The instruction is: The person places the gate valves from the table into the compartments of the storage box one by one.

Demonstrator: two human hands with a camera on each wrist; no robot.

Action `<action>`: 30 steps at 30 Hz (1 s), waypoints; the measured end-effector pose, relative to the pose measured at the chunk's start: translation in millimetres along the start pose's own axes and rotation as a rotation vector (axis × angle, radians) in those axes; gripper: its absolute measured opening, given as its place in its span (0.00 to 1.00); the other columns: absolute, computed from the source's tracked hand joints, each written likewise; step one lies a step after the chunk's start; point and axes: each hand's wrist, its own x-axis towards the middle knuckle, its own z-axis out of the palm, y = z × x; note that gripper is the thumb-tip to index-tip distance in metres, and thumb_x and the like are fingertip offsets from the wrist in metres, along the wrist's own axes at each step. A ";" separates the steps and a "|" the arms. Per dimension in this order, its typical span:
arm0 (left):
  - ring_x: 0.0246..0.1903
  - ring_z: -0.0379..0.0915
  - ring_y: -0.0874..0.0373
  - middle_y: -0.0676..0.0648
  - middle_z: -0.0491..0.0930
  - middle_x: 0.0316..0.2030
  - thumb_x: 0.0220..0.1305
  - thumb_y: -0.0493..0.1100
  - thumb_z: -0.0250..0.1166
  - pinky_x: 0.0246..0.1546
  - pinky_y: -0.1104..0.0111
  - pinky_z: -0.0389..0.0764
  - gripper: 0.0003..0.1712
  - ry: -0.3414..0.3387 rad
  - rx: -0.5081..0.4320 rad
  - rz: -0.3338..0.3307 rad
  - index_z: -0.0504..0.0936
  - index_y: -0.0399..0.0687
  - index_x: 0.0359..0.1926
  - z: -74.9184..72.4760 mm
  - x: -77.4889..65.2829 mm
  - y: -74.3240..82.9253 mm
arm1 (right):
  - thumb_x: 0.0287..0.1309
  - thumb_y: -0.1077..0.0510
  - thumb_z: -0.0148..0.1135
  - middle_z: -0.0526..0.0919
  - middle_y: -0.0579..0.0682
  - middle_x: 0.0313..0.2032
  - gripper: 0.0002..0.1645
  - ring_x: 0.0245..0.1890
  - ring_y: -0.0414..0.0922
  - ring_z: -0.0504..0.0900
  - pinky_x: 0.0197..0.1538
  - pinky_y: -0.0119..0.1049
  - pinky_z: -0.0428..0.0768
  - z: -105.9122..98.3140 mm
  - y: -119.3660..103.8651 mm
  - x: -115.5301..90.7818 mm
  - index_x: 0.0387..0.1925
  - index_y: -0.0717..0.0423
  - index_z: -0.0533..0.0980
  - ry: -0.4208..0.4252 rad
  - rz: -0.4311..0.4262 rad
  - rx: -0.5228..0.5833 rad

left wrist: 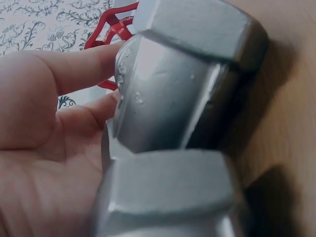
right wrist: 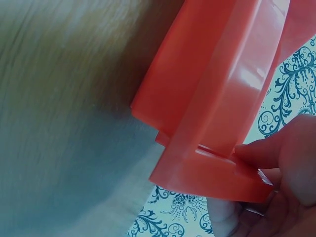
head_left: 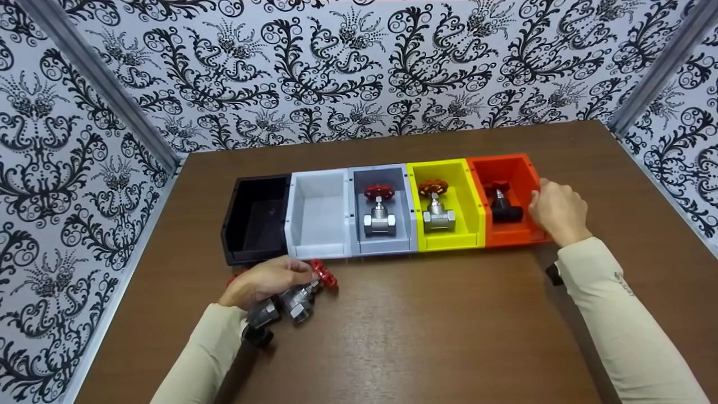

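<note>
My left hand (head_left: 272, 279) pinches a metal valve (head_left: 300, 303) by its stem, just below the red handwheel (head_left: 324, 275). A second metal valve (head_left: 263, 313) lies close under that hand, partly hidden by it. In the left wrist view, the hexagonal end of one valve body (left wrist: 192, 29) is beside my fingers, and another hexagonal end (left wrist: 168, 187) fills the foreground. On the far right, my right hand (head_left: 561, 213) grips the outer side wall of the orange bin (head_left: 513, 235); thumb and fingers clasp its edge in the right wrist view.
Five bins stand in a joined row: black (head_left: 255, 258), white (head_left: 320, 251), grey (head_left: 384, 245), yellow (head_left: 451, 242), then orange. Valves with red handwheels sit in the grey, yellow and orange bins. Patterned panels (head_left: 336, 73) wall in the brown table (head_left: 420, 325).
</note>
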 end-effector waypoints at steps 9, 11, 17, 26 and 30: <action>0.22 0.62 0.64 0.56 0.68 0.21 0.62 0.48 0.62 0.23 0.72 0.64 0.13 -0.012 -0.024 -0.004 0.81 0.41 0.33 0.1 1.5 -1.8 | 0.63 0.57 0.47 0.76 0.74 0.35 0.17 0.28 0.69 0.74 0.29 0.62 0.71 0.8 0.7 -0.3 0.46 0.68 0.69 0.001 -0.002 -0.014; 0.20 0.61 0.65 0.56 0.68 0.20 0.63 0.47 0.61 0.21 0.73 0.64 0.13 -0.019 -0.035 -0.007 0.81 0.40 0.34 0.3 1.6 -1.5 | 0.63 0.57 0.47 0.76 0.74 0.34 0.17 0.27 0.69 0.74 0.29 0.62 0.71 0.7 0.6 -0.5 0.45 0.68 0.70 0.006 -0.004 -0.013; 0.22 0.66 0.65 0.54 0.73 0.24 0.67 0.48 0.55 0.22 0.73 0.68 0.17 -0.061 -0.090 -0.010 0.80 0.38 0.43 0.1 0.8 0.5 | 0.62 0.58 0.47 0.77 0.72 0.32 0.14 0.26 0.69 0.74 0.29 0.62 0.71 0.2 -0.3 -1.0 0.40 0.66 0.70 0.012 0.001 -0.010; 0.22 0.66 0.65 0.53 0.72 0.25 0.68 0.48 0.53 0.21 0.74 0.68 0.18 -0.040 -0.144 -0.035 0.78 0.36 0.43 -2.2 -0.5 1.0 | 0.62 0.58 0.47 0.77 0.73 0.33 0.15 0.27 0.68 0.74 0.30 0.62 0.71 0.2 -1.0 -0.5 0.42 0.67 0.70 0.005 0.004 -0.011; 0.24 0.68 0.64 0.52 0.74 0.28 0.67 0.48 0.54 0.23 0.73 0.70 0.18 -0.026 -0.145 -0.038 0.77 0.36 0.44 -3.5 -2.6 1.8 | 0.62 0.58 0.48 0.76 0.73 0.33 0.15 0.27 0.68 0.74 0.30 0.62 0.71 0.2 0.1 0.0 0.43 0.67 0.70 0.010 0.006 -0.010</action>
